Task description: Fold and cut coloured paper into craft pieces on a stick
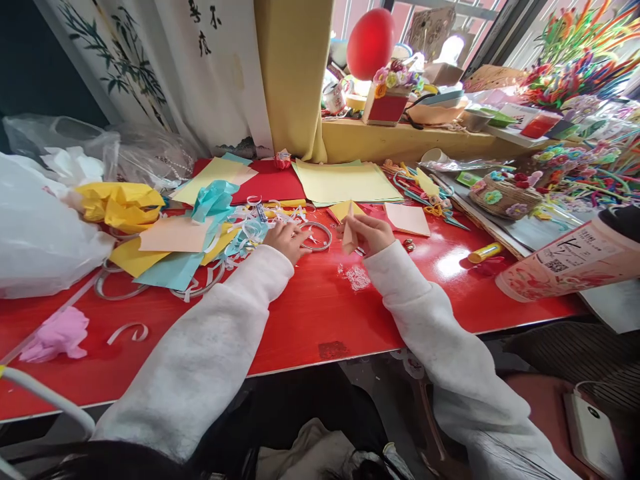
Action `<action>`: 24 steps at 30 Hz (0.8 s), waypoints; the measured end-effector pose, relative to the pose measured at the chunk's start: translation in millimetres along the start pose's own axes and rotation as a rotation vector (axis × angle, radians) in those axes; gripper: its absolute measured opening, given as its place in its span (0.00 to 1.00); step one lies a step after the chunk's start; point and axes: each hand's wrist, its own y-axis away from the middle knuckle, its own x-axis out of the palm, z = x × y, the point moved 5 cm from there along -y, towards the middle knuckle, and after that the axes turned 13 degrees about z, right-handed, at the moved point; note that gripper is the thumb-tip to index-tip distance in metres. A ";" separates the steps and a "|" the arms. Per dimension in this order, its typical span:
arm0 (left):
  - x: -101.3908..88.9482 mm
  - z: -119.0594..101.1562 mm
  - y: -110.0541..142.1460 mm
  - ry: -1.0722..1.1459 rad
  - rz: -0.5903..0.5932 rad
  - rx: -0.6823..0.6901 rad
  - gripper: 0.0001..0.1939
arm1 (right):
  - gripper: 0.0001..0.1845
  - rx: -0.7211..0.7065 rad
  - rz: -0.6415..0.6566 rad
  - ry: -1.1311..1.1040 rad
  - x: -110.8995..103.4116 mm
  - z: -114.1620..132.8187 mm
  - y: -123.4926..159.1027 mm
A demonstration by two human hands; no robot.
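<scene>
My right hand (373, 233) pinches a small piece of folded peach paper (349, 241), held upright just above the red table. My left hand (287, 242) lies low over the tabletop with its fingers apart and nothing visible in them. Close to its fingertips is a pale ring (329, 244). Curled white and blue paper scraps (250, 233) are heaped beside the left hand. Behind the right hand sits a stack of square peach paper (407, 219), with a yellow paper square (345, 210) next to it.
Yellow sheets (345, 181) lie at the back of the table. Crumpled yellow paper (120, 205) and a white plastic bag (45, 233) are at the left. On the right are scissors (456, 222), a glue stick (485, 253), a flower-trimmed basket (505, 195) and a leaning pink cup (570, 257).
</scene>
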 end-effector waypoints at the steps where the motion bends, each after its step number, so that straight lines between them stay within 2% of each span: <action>1: 5.8 -1.4 0.1 -0.051 0.024 0.035 0.15 | 0.11 -0.020 -0.039 -0.026 -5.2 2.1 -0.3; 5: 15.6 -0.2 -1.8 -0.055 0.041 0.103 0.03 | 0.12 -0.044 -0.135 -0.109 -15.9 6.6 1.3; 9: 4.7 0.1 -5.2 0.095 -0.020 0.121 0.06 | 0.12 -0.037 -0.125 -0.115 -16.6 8.4 2.6; 11: -7.4 0.6 -5.5 0.213 -0.088 0.052 0.07 | 0.12 -0.027 -0.097 -0.109 -15.9 7.1 1.8; 16: -31.8 14.1 -0.8 0.579 -0.212 -0.314 0.08 | 0.14 0.014 0.002 -0.074 -9.7 -4.5 -4.0; 19: -38.8 18.1 1.1 0.974 -0.312 -0.305 0.10 | 0.15 0.023 0.064 -0.031 -0.6 -8.6 -4.7; 21: -36.9 12.2 -0.7 1.224 -0.260 -0.226 0.11 | 0.14 -0.035 0.151 0.026 10.0 -4.9 -2.7; 24: -25.6 -8.8 -2.4 1.383 0.000 -0.145 0.14 | 0.13 -0.180 0.242 0.148 24.3 5.6 3.2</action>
